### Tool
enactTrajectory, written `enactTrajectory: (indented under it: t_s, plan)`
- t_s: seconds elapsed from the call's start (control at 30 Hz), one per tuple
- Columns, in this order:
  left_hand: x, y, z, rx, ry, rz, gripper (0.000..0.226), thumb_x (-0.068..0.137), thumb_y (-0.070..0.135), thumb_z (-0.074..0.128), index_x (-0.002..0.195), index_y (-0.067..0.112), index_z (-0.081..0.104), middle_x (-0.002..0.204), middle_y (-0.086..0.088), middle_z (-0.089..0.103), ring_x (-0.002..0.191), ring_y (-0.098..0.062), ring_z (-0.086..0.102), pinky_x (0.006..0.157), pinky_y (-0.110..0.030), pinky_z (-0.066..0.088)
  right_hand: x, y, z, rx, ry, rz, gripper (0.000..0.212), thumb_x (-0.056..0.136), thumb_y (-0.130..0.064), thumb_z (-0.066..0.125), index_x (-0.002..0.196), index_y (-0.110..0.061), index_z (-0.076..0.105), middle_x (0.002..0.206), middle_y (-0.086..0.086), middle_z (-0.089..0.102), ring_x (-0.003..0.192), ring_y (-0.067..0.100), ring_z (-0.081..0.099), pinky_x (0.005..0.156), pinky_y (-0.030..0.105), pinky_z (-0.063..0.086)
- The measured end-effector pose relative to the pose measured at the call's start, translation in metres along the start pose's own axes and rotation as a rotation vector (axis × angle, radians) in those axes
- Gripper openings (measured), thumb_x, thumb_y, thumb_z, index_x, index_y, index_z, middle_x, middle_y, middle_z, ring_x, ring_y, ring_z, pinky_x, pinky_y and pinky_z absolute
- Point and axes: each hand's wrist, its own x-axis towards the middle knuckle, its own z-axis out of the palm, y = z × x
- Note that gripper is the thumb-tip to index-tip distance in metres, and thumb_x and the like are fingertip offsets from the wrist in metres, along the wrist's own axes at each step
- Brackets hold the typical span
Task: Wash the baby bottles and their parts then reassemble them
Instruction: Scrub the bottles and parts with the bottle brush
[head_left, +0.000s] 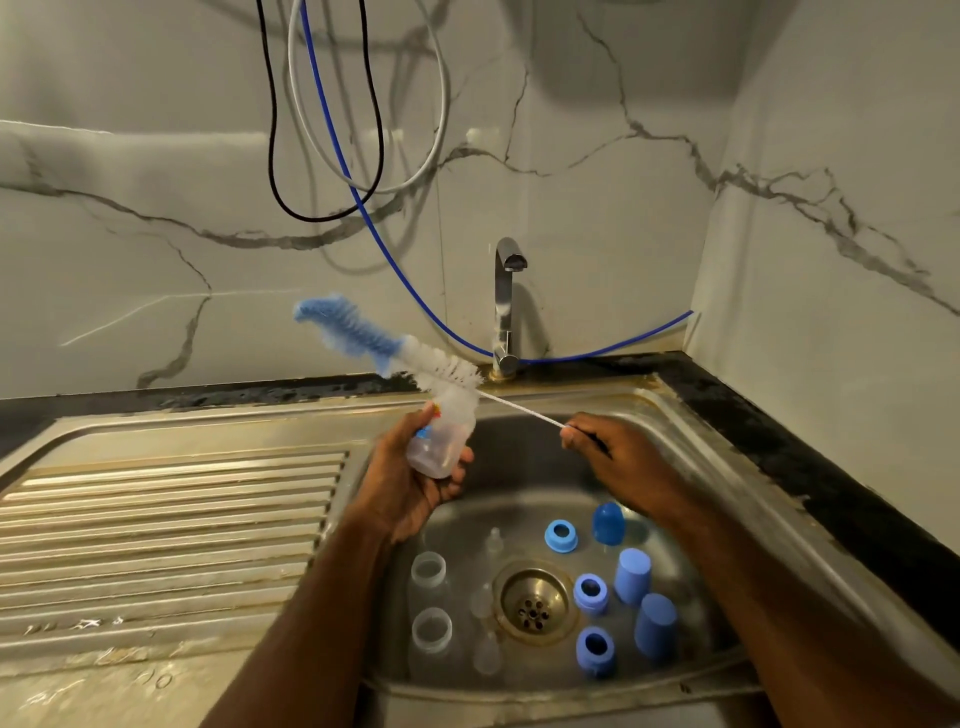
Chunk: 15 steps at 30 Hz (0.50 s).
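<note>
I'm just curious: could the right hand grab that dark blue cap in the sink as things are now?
Probably not at once: the right hand is pinching the bottle brush wire. The dark blue cap stands uncovered just below it, so the path looks free.

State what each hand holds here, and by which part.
Left hand grips the clear plastic baby bottle round its lower body. Right hand pinches the blue-and-white bristled bottle brush at the end of its thin wire handle.

White marble-look wall panels (597, 171) with grey veins are meeting in a corner. Black, white and blue cables (332, 156) are hanging down the wall. A dark desk (779, 441) edge is running along the wall.
</note>
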Motion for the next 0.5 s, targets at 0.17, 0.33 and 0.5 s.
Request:
enactTrajectory:
  t_s: [0.17,0.33,0.5]
  plan:
    - [0.001,-0.001,0.002,-0.059,-0.013,0.030,0.050,0.089,0.044,0.061,0.120,0.004,0.065,0.087,-0.017,0.070,0.069,-0.022,0.063,0.063,-0.030,0.055,0.002,-0.007,0.000,0.024,0.007,0.020,0.022,0.105,-0.032,0.048,0.093,-0.024,0.063,0.078,-0.005,0.061,0.076,0.009,0.058,0.076,0.027,0.046]
    - [0.002,0.005,-0.013,0.078,0.038,0.188,0.050,0.086,0.036,0.070,0.129,0.013,0.061,0.109,-0.011,0.072,0.091,-0.024,0.068,0.075,-0.038,0.053,-0.006,0.005,-0.019,-0.031,0.025,0.046,0.022,0.105,-0.027,0.049,0.093,-0.020,0.066,0.083,-0.001,0.064,0.083,0.011,0.060,0.082,0.027,0.047]
    - [0.002,-0.008,-0.007,0.403,0.097,0.306,0.060,0.077,0.009,0.079,0.133,0.020,0.058,0.126,-0.002,0.069,0.116,-0.021,0.067,0.083,-0.031,0.060,-0.002,-0.008,-0.002,-0.007,-0.033,0.014,0.022,0.105,-0.029,0.049,0.091,-0.022,0.065,0.081,-0.010,0.062,0.079,-0.001,0.058,0.076,0.015,0.042]
